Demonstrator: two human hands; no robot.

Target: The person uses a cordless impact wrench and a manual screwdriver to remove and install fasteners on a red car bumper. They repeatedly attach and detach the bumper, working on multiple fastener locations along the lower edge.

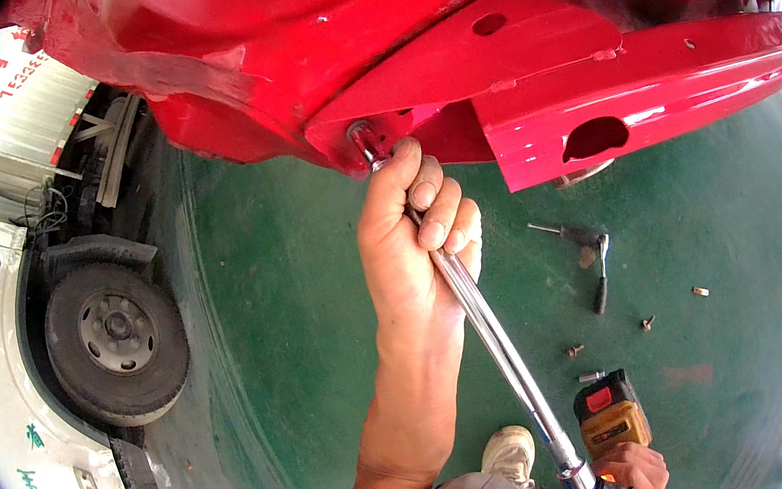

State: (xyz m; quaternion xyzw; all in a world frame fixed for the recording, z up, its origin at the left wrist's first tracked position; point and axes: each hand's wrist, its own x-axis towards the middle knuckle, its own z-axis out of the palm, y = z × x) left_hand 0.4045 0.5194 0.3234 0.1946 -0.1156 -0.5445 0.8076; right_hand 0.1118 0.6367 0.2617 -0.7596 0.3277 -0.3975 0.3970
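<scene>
A person's left hand [417,230] is wrapped around a long chrome bar [501,339] close to its upper end, thumb and fingers curled over the metal. Such a grip probably steadies the bar and keeps its tip lined up with the recess in the glossy red panel [406,70] above, where that tip rests. The bar slants down to the right, its lower end fitted to a power tool [612,419] with a yellow-and-black battery. The right hand [635,471], partly cut off below, is closed around the tool's handle, likely bearing its weight, while the bar's length lets the tool sit low, clear of the panel. On the green floor [265,283], to the right, lie a ratchet wrench [603,275] and two bolts, one here [648,323], perhaps left within reach. A white truck [5,403] stands at left.
</scene>
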